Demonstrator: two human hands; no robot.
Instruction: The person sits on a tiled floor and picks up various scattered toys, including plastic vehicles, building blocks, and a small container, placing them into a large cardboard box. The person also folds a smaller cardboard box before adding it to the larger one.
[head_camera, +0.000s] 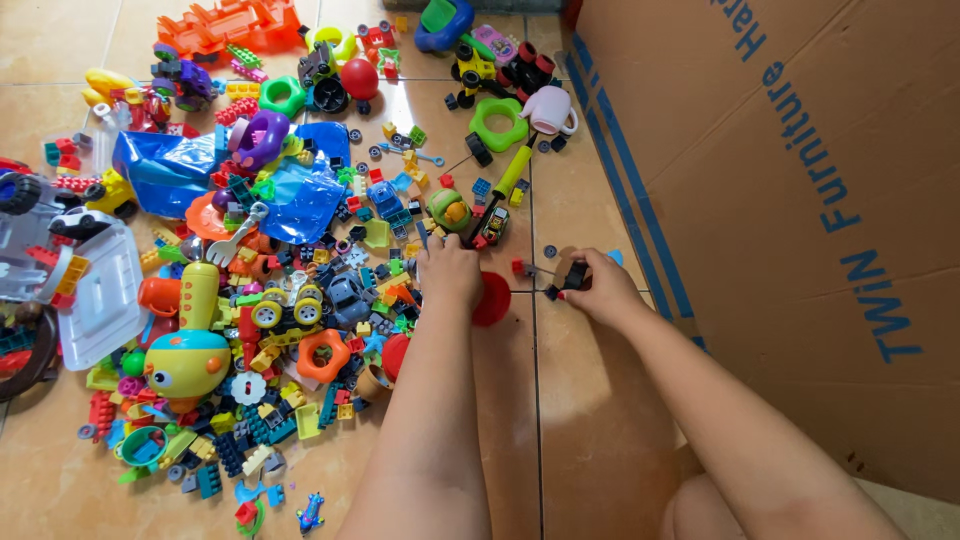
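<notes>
**Toy heap on tiled floor: both my hands at its right edge**

Left hand (448, 270): mine, knuckles up, fingers curled together and pressed down into the right margin of the toy pile. What they close on is hidden under the hand; I cannot tell. A red round piece (492, 298) lies just beside this hand on its right, touching the wrist side.

Right hand (597, 285): mine, resting on bare floor tile (590, 420) right of the pile, near the cardboard box (800, 200). Thumb and forefinger pinch a small black toy part (574, 275). A small red block (519, 267) sits just left of it, between my two hands.

Pile, left of my hands: loose building bricks in many colours; a grey toy car (347, 296); a yellow-wheeled vehicle (285, 310); an orange gear-shaped ring (322, 354); a yellow and blue submarine-shaped toy (188, 355), near left.

Far side: crumpled blue foil (165, 165); green flower-shaped ring (497, 122); pink toy cup (552, 108); red ball (359, 78); orange toy truck (235, 22).

Far left: clear plastic lid (100, 300).
</notes>
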